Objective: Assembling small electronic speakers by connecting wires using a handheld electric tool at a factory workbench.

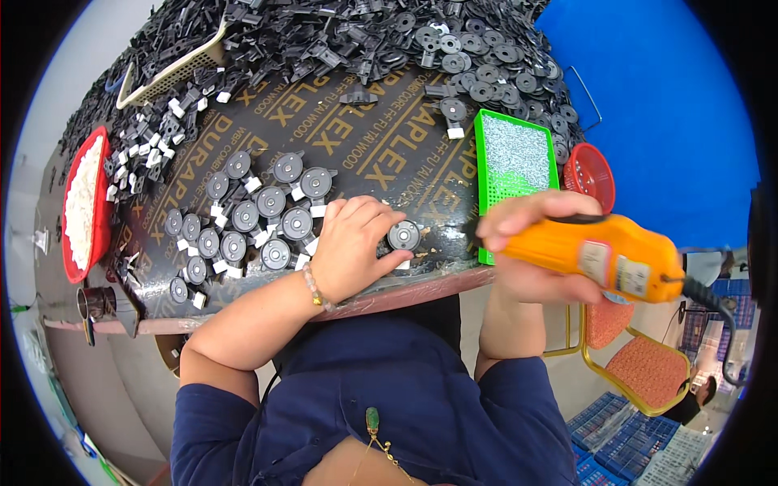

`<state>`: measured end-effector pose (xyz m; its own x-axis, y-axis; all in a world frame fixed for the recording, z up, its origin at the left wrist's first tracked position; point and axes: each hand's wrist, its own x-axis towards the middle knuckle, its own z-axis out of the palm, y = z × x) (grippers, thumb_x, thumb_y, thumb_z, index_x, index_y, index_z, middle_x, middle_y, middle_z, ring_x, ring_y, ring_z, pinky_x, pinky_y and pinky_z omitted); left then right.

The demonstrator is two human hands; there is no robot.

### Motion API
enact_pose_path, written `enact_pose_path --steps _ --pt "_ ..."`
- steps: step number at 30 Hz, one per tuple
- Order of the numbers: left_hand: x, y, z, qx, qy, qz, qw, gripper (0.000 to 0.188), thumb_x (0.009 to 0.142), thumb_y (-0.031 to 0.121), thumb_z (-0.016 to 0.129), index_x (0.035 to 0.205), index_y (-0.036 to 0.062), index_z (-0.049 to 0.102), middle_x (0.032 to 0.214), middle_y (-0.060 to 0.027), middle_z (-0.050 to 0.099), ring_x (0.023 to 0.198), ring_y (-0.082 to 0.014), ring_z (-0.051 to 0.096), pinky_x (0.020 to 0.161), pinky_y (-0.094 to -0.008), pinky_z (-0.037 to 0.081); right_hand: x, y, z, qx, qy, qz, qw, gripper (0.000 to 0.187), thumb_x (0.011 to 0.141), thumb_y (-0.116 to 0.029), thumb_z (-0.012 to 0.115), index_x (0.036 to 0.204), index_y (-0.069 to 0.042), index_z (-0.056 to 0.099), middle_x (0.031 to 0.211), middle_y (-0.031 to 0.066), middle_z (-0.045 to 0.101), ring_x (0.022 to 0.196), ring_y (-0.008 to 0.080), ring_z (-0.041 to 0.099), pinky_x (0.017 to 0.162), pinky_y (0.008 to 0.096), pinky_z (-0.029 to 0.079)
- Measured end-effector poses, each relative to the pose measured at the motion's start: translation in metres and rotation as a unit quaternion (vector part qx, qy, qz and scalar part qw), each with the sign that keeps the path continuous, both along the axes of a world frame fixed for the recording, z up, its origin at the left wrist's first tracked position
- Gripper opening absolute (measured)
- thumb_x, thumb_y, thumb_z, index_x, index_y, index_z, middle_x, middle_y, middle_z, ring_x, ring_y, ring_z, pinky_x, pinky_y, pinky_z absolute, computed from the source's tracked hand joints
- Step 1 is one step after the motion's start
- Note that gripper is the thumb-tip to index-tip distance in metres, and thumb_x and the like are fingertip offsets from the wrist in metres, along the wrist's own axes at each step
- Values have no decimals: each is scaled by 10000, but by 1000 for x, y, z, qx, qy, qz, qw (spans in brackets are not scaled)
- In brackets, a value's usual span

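Near the front edge of the dark printed board [340, 154], my left hand [352, 247] lay knuckles up with its fingers curled down over a round black disc part [403, 236], pressing on it rather than lifting it, I judge so that it would sit steady against the tool. My right hand [535, 243] was clenched around an orange electric screwdriver [604, 255], held almost level with its working end turned toward that disc; the tip itself was hidden behind my fingers, so I could not tell whether it touched the part. A black cable [713, 312] ran off the tool's rear toward my right. Just left of my left hand, a cluster of similar discs with small white tabs [243, 223] lay flat and close together within easy reach. Farther back, a big loose heap of black plastic parts [381, 40] covered the far side of the board. A green tray of tiny silvery pieces [519, 158], probably screws, stood just beyond my right hand, handy to the tool, with a small red basket [589, 174] beside it. At the board's left end, a red dish of white bits [85, 206] sat well apart, and a cream perforated scoop [174, 73] rested against the heap.
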<state>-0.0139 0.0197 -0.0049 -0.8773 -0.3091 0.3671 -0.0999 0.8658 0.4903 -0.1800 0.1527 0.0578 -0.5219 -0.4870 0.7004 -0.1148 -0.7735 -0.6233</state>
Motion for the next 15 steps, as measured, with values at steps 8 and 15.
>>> enact_pose_path --steps 8,15 --pt "0 -1 1 35 9 -1 999 484 667 299 821 1074 82 675 1025 -44 626 1062 -235 556 915 -389 369 23 -34 -15 148 -61 69 985 863 700 -803 599 1084 -41 471 807 127 619 604 193 611 589 338 527" --pt "0 -2 3 37 7 3 999 457 670 299 815 1053 92 676 1003 -29 628 1034 -221 558 890 -379 364 27 -34 -17 148 -52 66 985 869 688 -826 583 1059 -48 468 793 110 608 606 178 609 589 327 526"
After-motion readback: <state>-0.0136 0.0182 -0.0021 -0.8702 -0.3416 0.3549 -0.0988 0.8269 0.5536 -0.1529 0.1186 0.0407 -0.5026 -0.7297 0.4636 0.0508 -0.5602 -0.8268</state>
